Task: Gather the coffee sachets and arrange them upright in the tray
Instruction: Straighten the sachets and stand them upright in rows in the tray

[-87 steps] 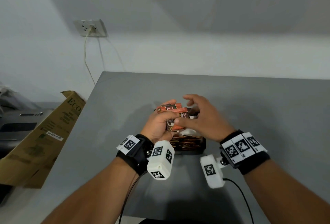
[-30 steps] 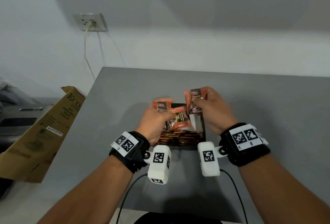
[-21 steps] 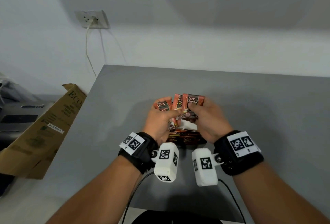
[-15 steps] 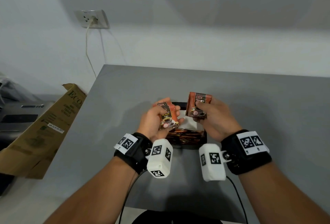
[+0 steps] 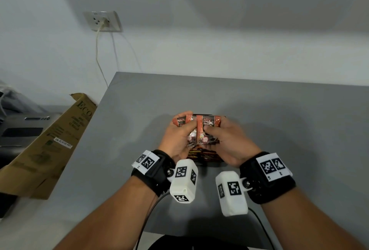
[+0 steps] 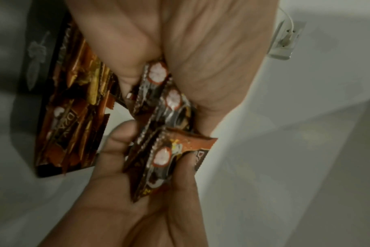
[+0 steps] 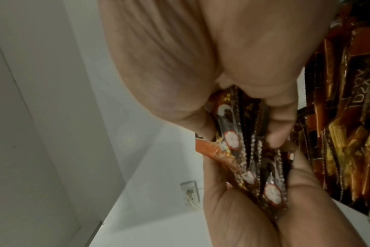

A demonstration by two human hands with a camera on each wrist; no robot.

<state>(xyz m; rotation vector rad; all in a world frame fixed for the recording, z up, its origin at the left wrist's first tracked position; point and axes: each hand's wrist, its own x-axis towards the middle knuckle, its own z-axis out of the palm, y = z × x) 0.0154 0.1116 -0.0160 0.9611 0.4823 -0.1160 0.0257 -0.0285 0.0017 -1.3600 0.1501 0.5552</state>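
Left hand [image 5: 178, 138]: your fingers clamp a sachet bundle [image 5: 184, 123] — at 9 o'clock.
Right hand [image 5: 227, 142]: pinches one sachet [image 5: 208, 123] against it.
Tray [image 5: 209, 157]: beneath — sachets inside.

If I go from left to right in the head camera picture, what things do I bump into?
Cardboard box → wall socket → left hand → bunch of coffee sachets → right hand. The tray under the hands is left out: it overlaps them.

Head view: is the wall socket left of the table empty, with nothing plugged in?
No, a white plug sits in the wall socket, its cord hanging down.
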